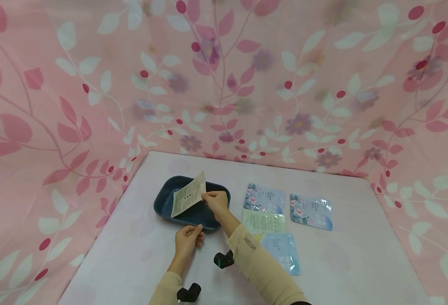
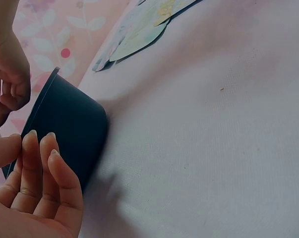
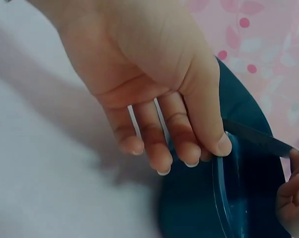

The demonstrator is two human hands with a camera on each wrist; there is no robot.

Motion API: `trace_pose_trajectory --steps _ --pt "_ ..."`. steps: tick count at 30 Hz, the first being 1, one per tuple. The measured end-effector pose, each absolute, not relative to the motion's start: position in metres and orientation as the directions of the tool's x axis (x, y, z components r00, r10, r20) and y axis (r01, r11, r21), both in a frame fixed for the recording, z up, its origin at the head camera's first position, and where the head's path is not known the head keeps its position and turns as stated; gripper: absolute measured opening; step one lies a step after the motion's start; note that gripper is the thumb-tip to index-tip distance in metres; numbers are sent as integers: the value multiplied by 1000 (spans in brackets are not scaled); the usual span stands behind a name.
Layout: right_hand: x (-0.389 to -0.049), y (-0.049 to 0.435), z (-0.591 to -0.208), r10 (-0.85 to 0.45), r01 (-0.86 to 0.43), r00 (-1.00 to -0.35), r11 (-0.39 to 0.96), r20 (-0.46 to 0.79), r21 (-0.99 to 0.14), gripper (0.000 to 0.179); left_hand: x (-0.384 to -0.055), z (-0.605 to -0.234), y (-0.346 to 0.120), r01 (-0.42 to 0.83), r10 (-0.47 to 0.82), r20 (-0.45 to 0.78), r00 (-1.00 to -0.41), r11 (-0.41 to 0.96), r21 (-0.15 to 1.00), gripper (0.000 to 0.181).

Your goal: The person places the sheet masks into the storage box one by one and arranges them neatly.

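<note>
In the head view, I see the right hand [image 1: 217, 203] pinching a pale, flat, printed sachet [image 1: 188, 194] by its right edge, leaving its face uncovered, over a dark-blue, rounded rectangular tray [image 1: 165, 204]. In the left wrist view, the left hand [image 2: 37, 193] is at the tray's near rim, perhaps steadying it; I cannot tell whether that grip holds it. The right wrist view shows the sachet nearly edge-on.

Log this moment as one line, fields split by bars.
left hand: pinches tray by near rim | right hand: pinches packet, tilted over tray | other packets: on table, right of tray
</note>
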State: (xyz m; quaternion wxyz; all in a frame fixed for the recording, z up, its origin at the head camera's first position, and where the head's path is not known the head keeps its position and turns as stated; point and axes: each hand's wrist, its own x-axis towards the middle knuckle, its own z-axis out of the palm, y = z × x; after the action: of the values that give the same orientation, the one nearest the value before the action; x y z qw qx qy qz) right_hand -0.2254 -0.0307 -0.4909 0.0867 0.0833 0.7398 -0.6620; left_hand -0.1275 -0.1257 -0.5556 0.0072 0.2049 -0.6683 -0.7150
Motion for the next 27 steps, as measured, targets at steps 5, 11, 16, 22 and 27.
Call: trace_pose_trajectory --steps 5,11,16,22,27 --pt "-223 -29 -495 55 171 -985 310 -162 -935 15 -127 -558 -126 -268 -281 -290 -915 -112 957 22" --pt "-221 -26 -497 -26 118 -987 556 -159 -823 23 -128 -558 -126 -269 -280 -292 -915 -117 956 22" --pt "-220 -24 -499 -74 157 -961 650 -267 -744 28 -128 -557 -126 -262 -280 -286 -916 -122 957 21" --pt "-221 -23 -504 -87 190 -934 699 -345 -690 22 -127 -556 -126 -248 -280 -267 -922 -103 963 22" --pt "-221 -22 -508 -106 152 -937 731 -331 -665 19 -128 -556 -126 -267 -280 -289 -915 -115 957 20"
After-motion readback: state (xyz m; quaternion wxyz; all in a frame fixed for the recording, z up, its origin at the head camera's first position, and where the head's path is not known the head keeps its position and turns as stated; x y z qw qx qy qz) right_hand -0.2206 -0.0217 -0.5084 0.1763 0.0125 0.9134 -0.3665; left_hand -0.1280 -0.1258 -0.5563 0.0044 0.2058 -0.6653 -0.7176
